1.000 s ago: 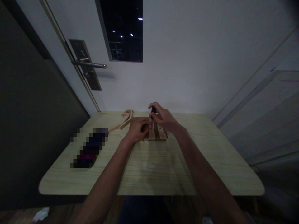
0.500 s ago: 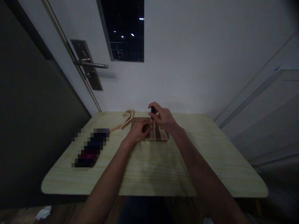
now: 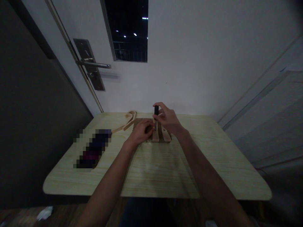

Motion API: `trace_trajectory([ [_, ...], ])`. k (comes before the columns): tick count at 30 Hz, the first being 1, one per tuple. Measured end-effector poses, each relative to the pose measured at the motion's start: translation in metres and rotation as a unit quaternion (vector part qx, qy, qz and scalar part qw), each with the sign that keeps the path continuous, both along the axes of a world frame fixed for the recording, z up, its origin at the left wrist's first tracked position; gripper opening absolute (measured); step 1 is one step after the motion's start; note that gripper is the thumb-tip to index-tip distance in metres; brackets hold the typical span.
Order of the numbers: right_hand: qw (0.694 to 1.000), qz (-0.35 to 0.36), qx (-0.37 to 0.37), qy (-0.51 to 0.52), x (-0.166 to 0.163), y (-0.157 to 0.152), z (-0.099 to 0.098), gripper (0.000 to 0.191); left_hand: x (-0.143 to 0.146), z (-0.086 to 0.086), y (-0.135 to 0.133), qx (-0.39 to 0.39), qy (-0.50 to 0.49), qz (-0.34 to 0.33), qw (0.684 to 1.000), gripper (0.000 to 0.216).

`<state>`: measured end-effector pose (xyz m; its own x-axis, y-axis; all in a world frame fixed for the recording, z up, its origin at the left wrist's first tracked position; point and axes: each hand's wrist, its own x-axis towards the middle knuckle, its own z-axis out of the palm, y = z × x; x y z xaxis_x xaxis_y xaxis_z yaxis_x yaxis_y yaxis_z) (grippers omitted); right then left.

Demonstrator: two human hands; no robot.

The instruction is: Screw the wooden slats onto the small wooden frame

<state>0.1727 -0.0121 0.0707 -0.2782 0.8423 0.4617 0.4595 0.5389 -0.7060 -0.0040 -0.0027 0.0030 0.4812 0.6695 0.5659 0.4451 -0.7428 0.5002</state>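
At the far middle of a light wooden table (image 3: 153,170) lies a small wooden assembly (image 3: 163,135) of pale slats on a darker base. My right hand (image 3: 168,119) is closed round a black-handled screwdriver (image 3: 156,111), held upright with its tip down on the assembly. My left hand (image 3: 140,131) rests on the assembly's left part, fingers curled and pressing on it; whether they hold anything small is hidden.
A curved pale wooden piece (image 3: 125,123) lies left of the assembly. A blurred dark object (image 3: 93,151) sits on the table's left side. Behind stand a white wall, a door with a metal lever handle (image 3: 94,65) and a dark window (image 3: 129,30). White scraps (image 3: 44,212) lie on the floor.
My right hand has shifted its grip slightly higher on the screwdriver handle. The left hand stays on the assembly. The view has drifted a little.
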Motion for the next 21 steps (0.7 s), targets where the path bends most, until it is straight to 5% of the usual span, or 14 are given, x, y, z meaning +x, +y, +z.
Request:
trace_trajectory([
  [7, 0.999, -0.026, 0.031, 0.007, -0.0035, -0.0012, -0.0018, 0.037, 0.0006, 0.0028, -0.0026, -0.001, 0.009, 0.012, 1.0, 0.013],
  [21, 0.999, 0.018, -0.023, 0.021, 0.0041, -0.0044, 0.0019, 0.049, 0.0003, 0.0013, -0.0012, -0.004, 0.014, 0.005, 1.0, 0.015],
])
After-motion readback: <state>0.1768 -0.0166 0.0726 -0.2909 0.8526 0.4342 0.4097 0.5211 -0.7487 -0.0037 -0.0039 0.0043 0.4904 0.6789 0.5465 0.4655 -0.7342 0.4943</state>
